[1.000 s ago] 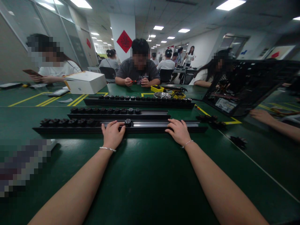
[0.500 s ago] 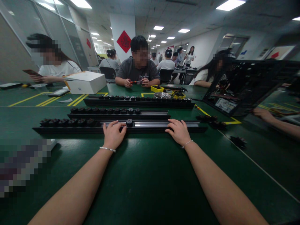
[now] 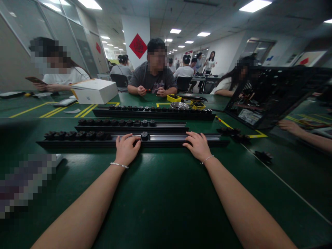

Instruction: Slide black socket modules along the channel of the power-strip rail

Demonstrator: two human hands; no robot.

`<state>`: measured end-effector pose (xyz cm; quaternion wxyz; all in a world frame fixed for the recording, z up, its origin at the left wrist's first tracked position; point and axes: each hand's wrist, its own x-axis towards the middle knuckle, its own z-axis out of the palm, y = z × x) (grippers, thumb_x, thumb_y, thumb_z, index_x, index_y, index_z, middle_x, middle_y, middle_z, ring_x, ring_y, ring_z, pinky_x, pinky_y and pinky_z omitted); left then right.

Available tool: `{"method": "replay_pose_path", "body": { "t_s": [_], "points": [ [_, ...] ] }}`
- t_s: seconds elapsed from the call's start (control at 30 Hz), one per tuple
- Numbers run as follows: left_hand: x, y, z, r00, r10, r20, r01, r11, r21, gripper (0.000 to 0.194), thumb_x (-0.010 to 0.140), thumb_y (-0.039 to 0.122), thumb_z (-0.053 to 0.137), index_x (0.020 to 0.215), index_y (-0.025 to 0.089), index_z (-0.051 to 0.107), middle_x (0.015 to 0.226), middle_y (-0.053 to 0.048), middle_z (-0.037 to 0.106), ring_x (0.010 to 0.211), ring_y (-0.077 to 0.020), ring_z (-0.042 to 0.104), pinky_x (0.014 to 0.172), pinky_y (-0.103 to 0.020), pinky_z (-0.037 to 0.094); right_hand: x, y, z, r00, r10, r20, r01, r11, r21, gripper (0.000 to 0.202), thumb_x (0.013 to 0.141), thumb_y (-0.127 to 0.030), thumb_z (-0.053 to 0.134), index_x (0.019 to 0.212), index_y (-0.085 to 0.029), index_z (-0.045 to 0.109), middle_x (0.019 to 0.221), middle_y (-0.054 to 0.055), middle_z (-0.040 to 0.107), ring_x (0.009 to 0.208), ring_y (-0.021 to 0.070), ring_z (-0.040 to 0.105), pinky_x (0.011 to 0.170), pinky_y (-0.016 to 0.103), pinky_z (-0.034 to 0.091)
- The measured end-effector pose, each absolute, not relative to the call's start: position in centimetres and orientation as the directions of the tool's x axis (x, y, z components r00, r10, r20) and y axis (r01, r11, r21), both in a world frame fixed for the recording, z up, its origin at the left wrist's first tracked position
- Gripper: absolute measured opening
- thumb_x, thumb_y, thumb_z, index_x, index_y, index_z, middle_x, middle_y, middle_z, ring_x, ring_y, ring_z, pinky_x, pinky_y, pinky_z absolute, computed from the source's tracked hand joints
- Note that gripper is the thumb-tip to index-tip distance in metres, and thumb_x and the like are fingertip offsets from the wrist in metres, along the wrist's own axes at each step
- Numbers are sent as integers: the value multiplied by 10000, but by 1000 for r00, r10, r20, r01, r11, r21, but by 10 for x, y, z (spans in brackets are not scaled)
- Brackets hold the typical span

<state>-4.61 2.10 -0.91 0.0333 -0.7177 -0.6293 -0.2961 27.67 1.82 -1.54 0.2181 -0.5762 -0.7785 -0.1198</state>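
Black round piece (image 3: 144,136) sits on the near rail (image 3: 171,138), roughly midway along it, with the left hand (image 3: 127,148) just to its left. That hand is half open, fingers curved over the rail, thumb and forefinger tips at the piece's left side without closing round it. The right hand (image 3: 198,145) lies farther right on the same rail, fingers bent and spread apart, thumb toward the near edge; whether it grips the rail, I cannot tell. A row of similar black pieces (image 3: 75,136) fills the rail's left part. Beyond it are a shorter middle rail (image 3: 171,125) and a far rail (image 3: 155,114), both carrying such pieces. Dark loose parts (image 3: 263,156) lie to the right on the green table (image 3: 160,200). On the far side are a white box (image 3: 95,92) at left, a metal dish (image 3: 179,105) and a yellow tray (image 3: 174,98), and a seated person (image 3: 153,79) holding a tool with a red part.
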Motion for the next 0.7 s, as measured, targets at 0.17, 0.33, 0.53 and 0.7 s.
{"method": "replay_pose_path", "body": {
  "t_s": [0.17,0.33,0.53,0.7],
  "points": [
    [-45,20,-7,45,888,457,923,-211,321,286,833,364,446,992,280,669,1086,-49,682,1195,-224,492,1090,-506,207,277,19,-16,-242,845,476,951,304,-56,215,865,-414,491,912,-262,635,1285,39,563,1207,245,466,1022,549,274],
    [-45,19,-6,57,886,459,919,-226,322,293,823,359,456,997,267,674,1077,-56,682,1190,-232,496,1085,-497,221,277,19,-16,-242,847,474,949,309,-68,231,875,-426,473,899,-259,630,1284,43,564,1205,252,464,1024,554,258],
    [-44,19,-8,93,867,490,914,-269,303,287,822,345,461,1003,262,668,1075,-48,686,1193,-229,491,1080,-474,243,277,19,-17,-243,842,482,945,317,-76,239,877,-430,467,895,-254,628,1283,45,563,1204,250,464,1022,554,257],
    [-45,19,-8,102,873,477,915,-270,298,283,823,349,464,1010,272,662,1083,-41,685,1198,-228,486,1081,-473,239,278,20,-17,-249,840,483,944,322,-73,237,874,-430,469,895,-257,631,1282,44,565,1204,255,468,1017,557,263]
  ]
}}
